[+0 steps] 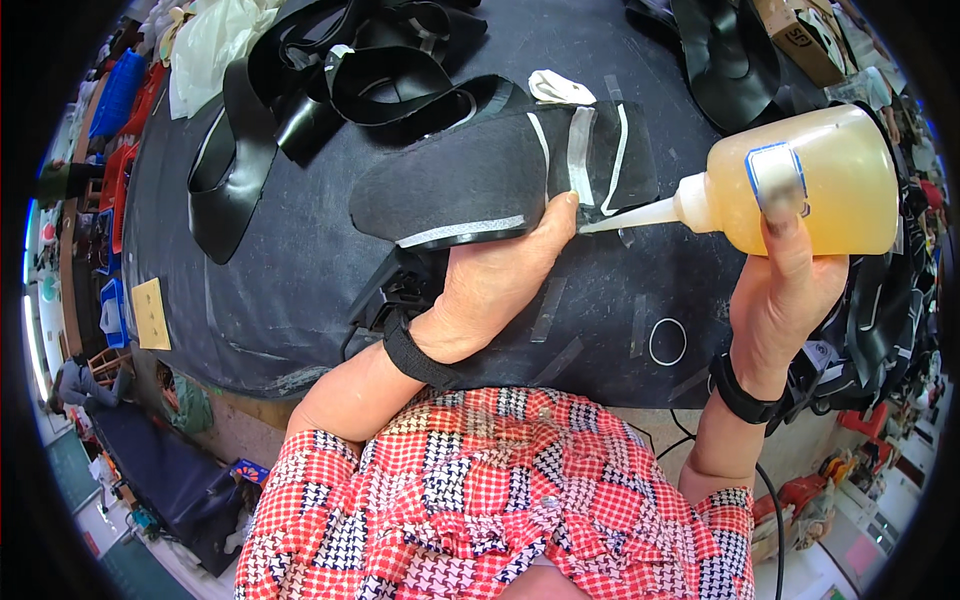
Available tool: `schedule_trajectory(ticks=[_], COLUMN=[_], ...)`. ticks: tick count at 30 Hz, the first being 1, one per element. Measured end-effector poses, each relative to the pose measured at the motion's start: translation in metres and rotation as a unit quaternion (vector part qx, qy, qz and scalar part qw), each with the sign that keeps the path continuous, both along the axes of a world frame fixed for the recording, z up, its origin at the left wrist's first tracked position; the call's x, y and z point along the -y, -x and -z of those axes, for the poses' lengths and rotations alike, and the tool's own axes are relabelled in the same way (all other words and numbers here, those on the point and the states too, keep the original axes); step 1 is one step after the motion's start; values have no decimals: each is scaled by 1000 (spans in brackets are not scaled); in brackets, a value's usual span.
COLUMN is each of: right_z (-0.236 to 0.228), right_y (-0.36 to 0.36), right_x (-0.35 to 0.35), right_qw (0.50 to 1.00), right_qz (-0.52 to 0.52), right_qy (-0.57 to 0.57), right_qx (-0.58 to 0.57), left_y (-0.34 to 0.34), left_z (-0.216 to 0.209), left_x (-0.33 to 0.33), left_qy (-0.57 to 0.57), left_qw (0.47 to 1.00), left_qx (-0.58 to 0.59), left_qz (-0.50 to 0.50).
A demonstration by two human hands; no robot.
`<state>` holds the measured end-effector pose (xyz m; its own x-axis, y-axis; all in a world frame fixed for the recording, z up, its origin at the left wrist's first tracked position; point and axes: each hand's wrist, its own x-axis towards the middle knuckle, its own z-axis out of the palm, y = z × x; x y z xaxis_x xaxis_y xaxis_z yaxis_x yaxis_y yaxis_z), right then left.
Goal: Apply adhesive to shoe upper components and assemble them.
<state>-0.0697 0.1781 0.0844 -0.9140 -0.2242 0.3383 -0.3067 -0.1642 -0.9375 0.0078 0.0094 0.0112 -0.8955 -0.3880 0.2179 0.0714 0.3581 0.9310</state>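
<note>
My left hand (495, 285) grips the near edge of a black sole-shaped piece (450, 180), thumb along its right part, the other fingers hidden beneath. White and clear-looking strips run along its near edge and across its right end. In my right hand (785, 310) is a squeeze bottle (840, 180) of pale yellow liquid, tilted on its side. Its long white nozzle (640, 214) points left, the tip at the near edge of the piece, close to my left thumb. Whether liquid comes out cannot be made out.
Black rubber-like strips (235, 170) lie curled at the back left, more black pieces (725, 60) at the back right. A crumpled white scrap (560, 87) sits behind the sole-shaped piece. A white ring (667, 341) and a yellow card (151, 313) rest on the dark table (240, 310).
</note>
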Motion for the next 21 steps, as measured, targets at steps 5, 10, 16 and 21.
schedule_trajectory(ticks=[5, 10, 16, 21], right_z=[3, 1, 3, 4], right_y=[0, 7, 6, 7], right_x=[-6, -5, 0, -2], right_qw=[1000, 999, 1000, 1000], right_qz=[7, 25, 12, 16], right_qy=[-2, 8, -3, -15], right_qx=[-22, -30, -18, -15], left_y=[1, -1, 0, 1], left_z=[0, 1, 2, 1], left_x=[1, 1, 1, 0], left_qy=[20, 5, -1, -29], left_qw=[1000, 1000, 1000, 999], left_qx=[-2, 12, 10, 25], left_qz=[2, 11, 12, -1])
